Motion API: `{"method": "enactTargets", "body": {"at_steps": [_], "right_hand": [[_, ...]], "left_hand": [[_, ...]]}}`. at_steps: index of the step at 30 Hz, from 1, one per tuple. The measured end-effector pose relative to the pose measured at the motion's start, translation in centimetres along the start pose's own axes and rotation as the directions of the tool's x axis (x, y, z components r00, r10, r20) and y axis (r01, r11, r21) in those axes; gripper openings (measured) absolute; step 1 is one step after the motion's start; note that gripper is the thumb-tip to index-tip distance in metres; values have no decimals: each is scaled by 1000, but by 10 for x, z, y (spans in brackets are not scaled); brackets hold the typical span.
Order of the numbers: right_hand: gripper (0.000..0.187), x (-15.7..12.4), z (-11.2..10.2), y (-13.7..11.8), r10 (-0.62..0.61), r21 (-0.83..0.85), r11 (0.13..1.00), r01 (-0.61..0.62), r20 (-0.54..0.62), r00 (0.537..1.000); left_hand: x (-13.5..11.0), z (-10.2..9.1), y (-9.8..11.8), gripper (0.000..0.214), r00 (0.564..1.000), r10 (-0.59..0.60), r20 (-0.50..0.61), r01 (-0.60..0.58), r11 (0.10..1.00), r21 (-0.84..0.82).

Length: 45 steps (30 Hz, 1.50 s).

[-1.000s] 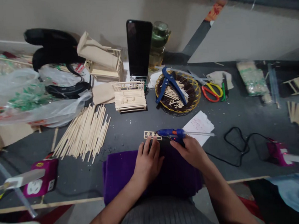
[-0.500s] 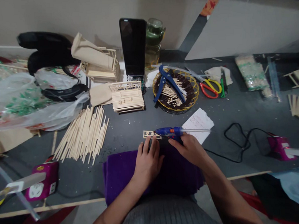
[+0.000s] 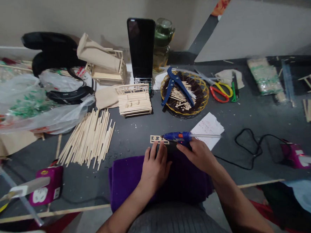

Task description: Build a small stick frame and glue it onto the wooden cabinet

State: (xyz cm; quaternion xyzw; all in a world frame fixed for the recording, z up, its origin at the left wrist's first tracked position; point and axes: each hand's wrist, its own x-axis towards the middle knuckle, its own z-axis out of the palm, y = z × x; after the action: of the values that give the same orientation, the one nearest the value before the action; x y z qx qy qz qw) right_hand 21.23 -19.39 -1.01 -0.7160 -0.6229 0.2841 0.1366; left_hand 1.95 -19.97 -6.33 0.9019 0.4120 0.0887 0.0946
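Lying flat on the table [image 3: 130, 141] just beyond the purple cloth [image 3: 127, 176] is a small wooden frame [image 3: 155, 138] with tiny ornaments inside it. The left hand [image 3: 155, 164] lies palm down with fingers loosely spread, two fingertips at the frame's near edge, probably to stop so light a piece sliding. The right hand [image 3: 200, 156] is wrapped around the handle of a blue glue gun [image 3: 176, 136], held almost level so that its nozzle meets the frame from the right, which seems to leave the left fingers out of its way; whether the tip actually touches the wood is too small to tell. A clear glue stick [image 3: 206, 136] juts from the gun's back, over a sheet of paper [image 3: 210, 127]. Slack in the black cord [image 3: 239, 166] likely gives the gun room to move. Farther out, loose sticks [image 3: 90, 141] fan out on the left, apparently within easy reach, a miniature bench [image 3: 135, 104] stands beyond the frame, and a woven basket [image 3: 206, 101] holds short offcuts and a blue cutter [image 3: 183, 88], perhaps so small bits do not scatter.
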Motion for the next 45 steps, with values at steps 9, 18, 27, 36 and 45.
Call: {"method": "enactTargets", "body": {"at_steps": [9, 18, 27, 36, 45], "right_hand": [[31, 0, 1, 0, 16, -21, 1000, -16, 21, 1000], [31, -2, -4, -2, 46, -57, 997, -44, 19, 999], [30, 0, -1, 0, 35, -37, 999, -33, 35, 999], [33, -2, -3, 1, 43, -73, 996, -42, 11, 999], [30, -2, 0, 2, -20, -40, 999, 20, -8, 1000]], "left_hand": [[-2, 1, 0, 49, 1000, -2, 7, 2, 1000, -6], [-1, 0, 0, 48, 1000, 1, 1, -1, 1000, -6], [-2, 0, 0, 49, 1000, 1, 4, -1, 1000, -1], [0, 1, 0, 47, 1000, -3, -12, 3, 1000, -2], [-2, 0, 0, 47, 1000, -1, -21, 1, 1000, -4]]}}
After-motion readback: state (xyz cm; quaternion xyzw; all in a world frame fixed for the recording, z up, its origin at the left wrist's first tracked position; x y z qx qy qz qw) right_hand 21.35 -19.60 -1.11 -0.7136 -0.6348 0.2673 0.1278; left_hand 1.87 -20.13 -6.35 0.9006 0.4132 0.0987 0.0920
